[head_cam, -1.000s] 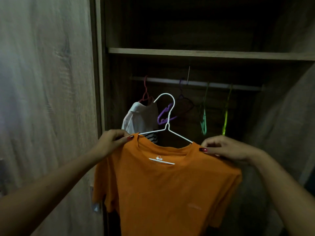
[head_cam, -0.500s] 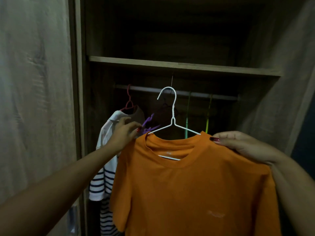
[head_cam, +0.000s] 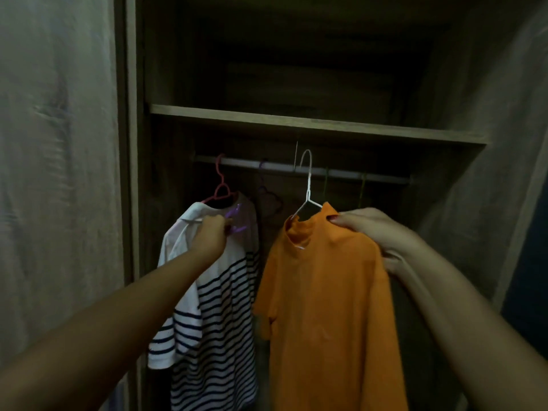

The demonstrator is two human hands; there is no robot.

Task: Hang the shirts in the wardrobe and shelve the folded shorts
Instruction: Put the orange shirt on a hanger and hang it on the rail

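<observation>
**Grip and position.** The right hand (head_cam: 376, 232) grips the orange shirt (head_cam: 326, 292) at the shoulder seam, fingers (head_cam: 350, 216) pinched narrow over cloth and hanger arm together. This grip stops the shirt sliding off the white hanger (head_cam: 308, 185) and lets the wrist steer the hook. The hook stands at the height of the rail (head_cam: 385, 178) and crosses it. In this dim view it cannot be told whether the hook is already seated. The shirt hangs inside the wardrobe (head_cam: 130, 173) opening, right of centre, with its weight judged to rest in the right hand.

**Clearing hand.** The left hand (head_cam: 212, 235) reaches in beside the striped shirt (head_cam: 216, 321), fingers curled around a purple hanger (head_cam: 237, 219). Judged purpose: hold that hanger and the striped shirt to the left, so that a gap stays free on the rail for the incoming hook.

**Contents of the wardrobe.**
- Rail, left end: striped shirt on a pink hanger (head_cam: 221, 188), already hung.
- Rail, right of the white hook: bare green hangers (head_cam: 362, 188).
- Above the rail: a wooden shelf (head_cam: 296, 123); the space over it is dark, and no folded shorts show there.

**Status.** One shirt is hung and the orange one is at the rail. Shelving of the shorts is judged not yet begun.
</observation>
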